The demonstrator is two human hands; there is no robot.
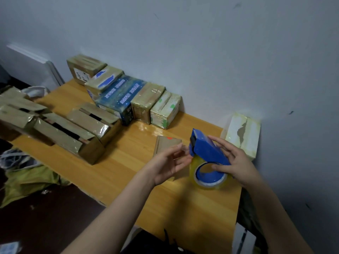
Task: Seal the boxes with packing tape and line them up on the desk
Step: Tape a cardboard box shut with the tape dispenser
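Note:
My right hand (236, 162) grips a blue tape dispenser (207, 149) loaded with a clear tape roll (211, 180), held over the wooden desk (128, 162). My left hand (168, 164) pinches at the tape end by the dispenser's mouth. Under and behind my left hand lies a small brown box (167, 143) with a red dot. A row of taped boxes (145, 101) stands along the wall, from a brown one (84, 70) at the far left to a pale one (166, 109). A white box (242, 136) sits alone at the right by the wall.
Several open cardboard boxes (73, 131) with loose flaps crowd the desk's left side. A yellow-green cloth (29, 182) and clutter lie on the dark floor at the left. The desk's front edge runs near my forearms, and its right edge is close to the wall.

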